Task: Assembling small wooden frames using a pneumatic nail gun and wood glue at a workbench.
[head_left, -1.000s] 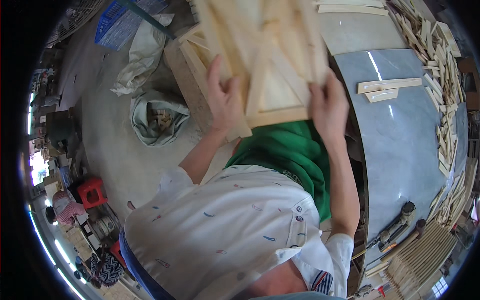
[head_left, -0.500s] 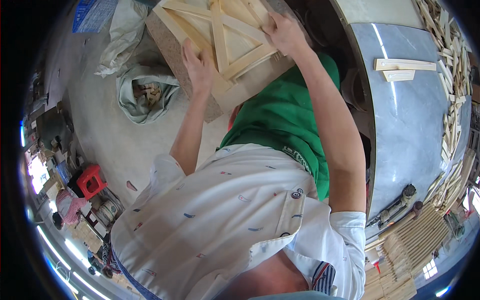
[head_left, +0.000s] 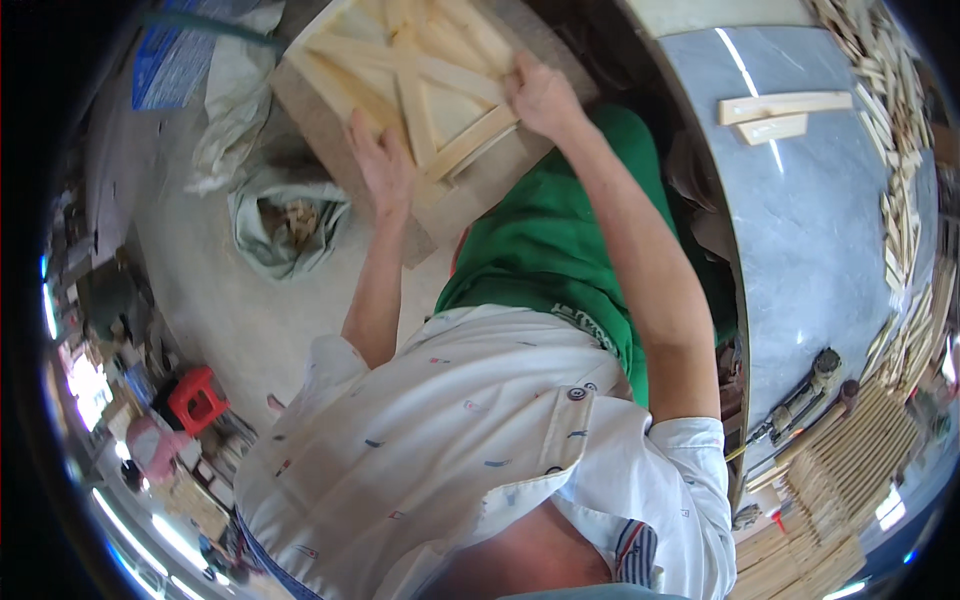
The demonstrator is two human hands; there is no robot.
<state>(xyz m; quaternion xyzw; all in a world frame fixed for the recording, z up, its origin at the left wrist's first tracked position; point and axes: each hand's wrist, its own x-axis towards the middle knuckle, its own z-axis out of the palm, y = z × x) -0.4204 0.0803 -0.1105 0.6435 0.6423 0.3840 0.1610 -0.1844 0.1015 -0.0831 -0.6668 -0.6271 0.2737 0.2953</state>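
A pale wooden frame with crossed slats (head_left: pixel 410 95) lies tilted on a brown board (head_left: pixel 440 208) above my green-covered lap. My left hand (head_left: pixel 382 165) rests against its left lower edge, thumb and fingers at the rim. On the opposite edge, my right hand (head_left: pixel 543 95) is closed round the corner side, knuckles up. The far end of the frame runs out of the picture's top, and the undersides of both hands' fingers are hidden.
A grey-green sack (head_left: pixel 255 240) holding wood offcuts stands on the floor at left. To the right, a grey tabletop (head_left: pixel 800 230) carries two short wood pieces (head_left: pixel 785 108), a pneumatic-looking tool (head_left: pixel 805 395) and piled sticks (head_left: pixel 905 180). A red stool (head_left: pixel 197 400) and another person (head_left: pixel 155 447) are farther left.
The whole view has shifted slightly. My hands and the wooden frame sit a little farther left and lower, and the crossed slats show more fully. Both hands stay at its edges.
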